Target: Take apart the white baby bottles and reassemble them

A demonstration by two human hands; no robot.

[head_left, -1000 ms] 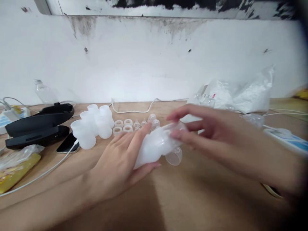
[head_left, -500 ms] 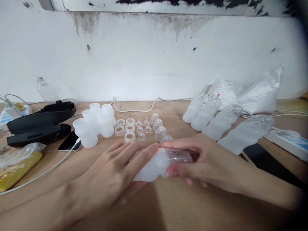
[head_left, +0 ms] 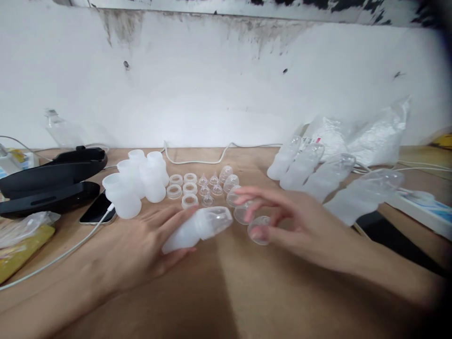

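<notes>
In my left hand [head_left: 155, 240] is a frosted white baby bottle [head_left: 181, 235], tilted with its clear cap [head_left: 219, 221] pointing right. My fingers and thumb wrap the bottle's body. My right hand [head_left: 282, 216] is off the bottle, its fingers apart and slightly blurred. Its thumb overlaps a clear dome cap [head_left: 259, 230]; whether it touches the cap is hard to tell. Further dome caps [head_left: 231, 181] run back in a row. Left of them lie several clear nipples [head_left: 207, 201] and white collar rings [head_left: 189, 201].
Uncapped frosted bottles [head_left: 123, 197] stand at left beside a phone [head_left: 97, 209] and a black case [head_left: 52, 174]. Several capped bottles [head_left: 328, 176] stand at right, before a plastic bag [head_left: 377, 134]. A dark slab [head_left: 395, 240] and a power strip [head_left: 423, 207] lie at far right.
My right hand has let go of the bottle's capped end and moved up and right to the dome caps. My left hand has shifted left with the bottle, whose capped end now tilts upward.
</notes>
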